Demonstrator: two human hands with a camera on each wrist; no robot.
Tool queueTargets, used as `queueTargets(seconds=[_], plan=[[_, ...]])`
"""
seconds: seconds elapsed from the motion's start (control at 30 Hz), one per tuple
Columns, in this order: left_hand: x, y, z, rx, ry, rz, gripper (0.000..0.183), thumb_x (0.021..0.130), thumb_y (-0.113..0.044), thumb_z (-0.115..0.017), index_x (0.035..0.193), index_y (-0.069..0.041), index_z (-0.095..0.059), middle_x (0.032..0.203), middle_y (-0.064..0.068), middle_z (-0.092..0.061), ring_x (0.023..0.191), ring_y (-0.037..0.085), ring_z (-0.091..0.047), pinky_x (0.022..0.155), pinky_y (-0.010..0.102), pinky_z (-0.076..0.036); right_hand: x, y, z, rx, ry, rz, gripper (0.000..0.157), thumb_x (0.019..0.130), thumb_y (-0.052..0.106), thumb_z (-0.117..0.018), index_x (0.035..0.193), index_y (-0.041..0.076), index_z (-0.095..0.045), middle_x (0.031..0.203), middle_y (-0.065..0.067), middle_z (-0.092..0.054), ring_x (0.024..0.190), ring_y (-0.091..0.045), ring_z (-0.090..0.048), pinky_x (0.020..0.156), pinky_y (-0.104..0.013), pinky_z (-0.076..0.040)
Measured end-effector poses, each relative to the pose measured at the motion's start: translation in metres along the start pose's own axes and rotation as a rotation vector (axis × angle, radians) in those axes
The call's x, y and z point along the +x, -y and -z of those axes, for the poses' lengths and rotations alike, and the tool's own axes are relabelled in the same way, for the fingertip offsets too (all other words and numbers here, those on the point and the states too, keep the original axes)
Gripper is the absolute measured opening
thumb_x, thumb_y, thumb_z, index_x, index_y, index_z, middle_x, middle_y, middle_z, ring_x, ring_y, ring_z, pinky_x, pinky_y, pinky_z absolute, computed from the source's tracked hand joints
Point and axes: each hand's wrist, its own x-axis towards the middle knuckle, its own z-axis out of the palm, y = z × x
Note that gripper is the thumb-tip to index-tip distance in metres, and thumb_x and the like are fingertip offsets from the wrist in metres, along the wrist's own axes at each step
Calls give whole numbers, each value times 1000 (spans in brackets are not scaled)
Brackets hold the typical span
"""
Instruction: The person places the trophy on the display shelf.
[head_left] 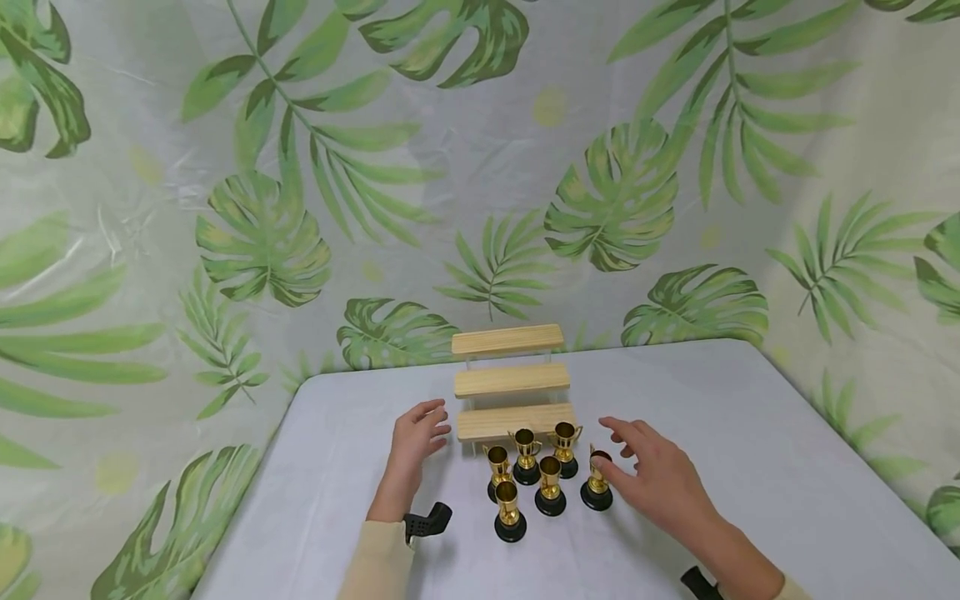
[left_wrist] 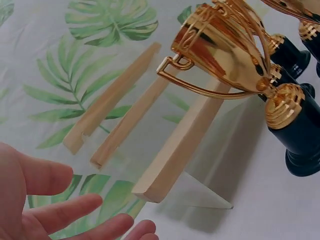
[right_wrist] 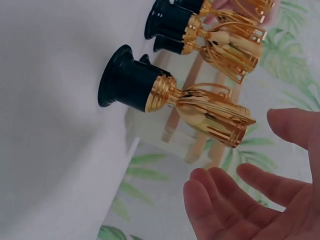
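Note:
Several small gold trophy cups [head_left: 550, 473] on black bases stand upright in a cluster on the table. My left hand [head_left: 417, 436] is left of the cluster with fingers relaxed, holding nothing. In the left wrist view its fingers [left_wrist: 80, 205] are spread apart from the nearest trophy cup [left_wrist: 220, 50]. My right hand [head_left: 660, 475] reaches in from the right, thumb and fingers parted beside the rightmost trophy cup [head_left: 597, 493]. The right wrist view shows a gap between that cup [right_wrist: 210, 117] and the thumb [right_wrist: 292, 125], with nothing gripped.
A three-step stand with wooden shelves [head_left: 512, 381] and clear supports is right behind the trophies, its shelves bare. The white-covered table [head_left: 337, 467] ends at a leaf-print curtain [head_left: 480, 167]. A black strap mount [head_left: 429, 522] sits on my left wrist.

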Motion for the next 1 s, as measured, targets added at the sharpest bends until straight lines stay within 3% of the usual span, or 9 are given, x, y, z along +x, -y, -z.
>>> queueTargets(seconds=[0.27, 0.47, 0.8, 1.0], plan=[[9, 7, -5, -89, 103, 79, 42, 98, -18, -65, 135, 1, -59, 124, 24, -63, 100, 33, -69, 90, 47, -55, 0, -1, -6, -12, -6, -32, 50, 85, 36, -81, 129, 15, -67, 95, 6, -63, 76, -12, -60, 58, -29, -46], [14, 13, -5, -152, 156, 103, 43, 98, -16, -65, 137, 0, -59, 125, 20, -64, 106, 32, -67, 91, 45, -54, 0, 1, -7, -1, 8, -51, 47, 85, 37, -82, 125, 16, -69, 89, 6, -63, 73, -11, -59, 56, -28, -44], [14, 20, -1, -162, 199, 105, 43, 93, -10, -69, 133, 1, -61, 121, 21, -66, 99, 26, -69, 88, 42, -56, -4, 3, -13, 18, 7, -71, 41, 81, 40, -84, 114, 18, -72, 82, 14, -61, 67, -3, -53, 53, -26, -43], [17, 23, -2, -163, 190, 104, 38, 90, -5, -72, 128, -1, -66, 115, 19, -68, 94, 25, -69, 81, 36, -58, -4, 2, -18, 4, 5, -75, 41, 77, 39, -87, 110, 19, -72, 79, 15, -59, 64, -2, -49, 51, -25, -40]])
